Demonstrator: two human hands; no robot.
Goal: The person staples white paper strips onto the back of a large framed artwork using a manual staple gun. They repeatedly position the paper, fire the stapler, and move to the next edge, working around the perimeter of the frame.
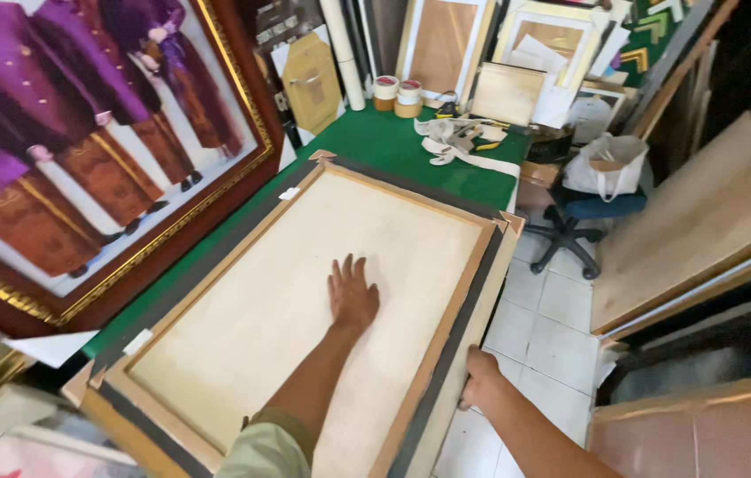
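From the head camera we see a large picture frame [305,310] lying face down on the green desk [384,142], its pale backing board up, with dark tape along the edges. Our left hand [352,295] lies flat and spread wide on the backing board, near the middle. Our right hand [480,376] curls around the frame's near right edge, which overhangs the desk above the white tiled floor [544,327]. To the left, a gilt-framed photograph [83,142] of figures in purple robes leans beside the frame. At the far end of the desk stand rolls of tape [398,96]; farther right are an office chair [579,217] and a white bag [610,166].
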